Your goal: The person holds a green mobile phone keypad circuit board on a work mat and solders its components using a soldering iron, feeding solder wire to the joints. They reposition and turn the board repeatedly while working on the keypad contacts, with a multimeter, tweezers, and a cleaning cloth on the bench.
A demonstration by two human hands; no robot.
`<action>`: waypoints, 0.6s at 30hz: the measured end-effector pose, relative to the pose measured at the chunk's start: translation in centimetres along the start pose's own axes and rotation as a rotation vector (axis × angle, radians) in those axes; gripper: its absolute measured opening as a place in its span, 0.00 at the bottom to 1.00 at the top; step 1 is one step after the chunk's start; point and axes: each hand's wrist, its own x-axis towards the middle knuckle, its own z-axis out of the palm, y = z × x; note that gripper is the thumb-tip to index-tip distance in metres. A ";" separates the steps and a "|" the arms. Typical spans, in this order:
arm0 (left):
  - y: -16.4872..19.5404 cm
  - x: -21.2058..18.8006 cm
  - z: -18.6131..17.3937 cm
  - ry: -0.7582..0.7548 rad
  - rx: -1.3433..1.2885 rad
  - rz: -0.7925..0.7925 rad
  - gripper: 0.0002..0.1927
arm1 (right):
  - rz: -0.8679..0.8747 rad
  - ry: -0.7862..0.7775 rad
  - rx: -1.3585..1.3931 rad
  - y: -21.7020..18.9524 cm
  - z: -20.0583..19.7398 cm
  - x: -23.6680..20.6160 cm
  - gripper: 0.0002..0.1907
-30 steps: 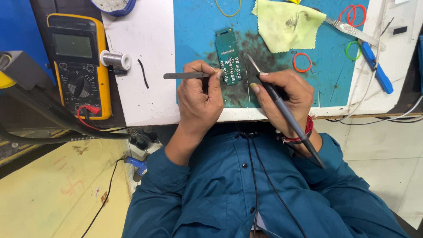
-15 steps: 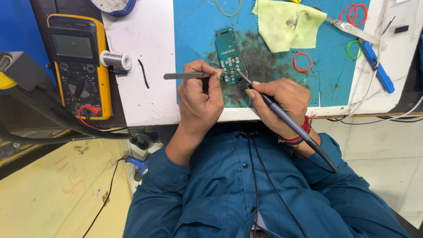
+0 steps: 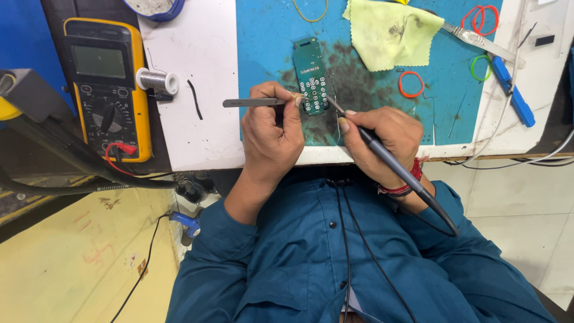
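A narrow green circuit board (image 3: 311, 75) with rows of round pads lies on a blue work mat (image 3: 269, 42). My left hand (image 3: 272, 128) grips metal tweezers (image 3: 245, 103), whose tips point right at the board's lower end. My right hand (image 3: 382, 140) holds a dark soldering iron (image 3: 394, 167) like a pen, its tip touching the board's lower right edge. The iron's cable runs down over my blue shirt.
A yellow multimeter (image 3: 107, 84) and a solder spool (image 3: 156, 81) lie to the left. A yellow-green cloth (image 3: 388, 33), coloured rubber bands (image 3: 411, 84), a blade tool (image 3: 478, 42) and a blue-handled tool (image 3: 514, 98) lie on the right. The bench edge runs just below my hands.
My right hand has shifted left and lowered the iron's tip onto the board's lower edge. The left hand and tweezers have stayed in place.
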 end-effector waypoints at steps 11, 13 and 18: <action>0.0 -0.1 -0.1 -0.006 -0.020 -0.056 0.09 | -0.001 -0.025 0.027 0.1 0.0 0.2 0.08; 0.0 -0.1 0.0 -0.010 -0.038 -0.061 0.09 | -0.004 -0.025 0.030 0.1 0.0 0.3 0.08; -0.1 0.0 0.1 -0.005 -0.046 -0.037 0.09 | -0.007 -0.017 0.020 0.1 0.1 0.3 0.09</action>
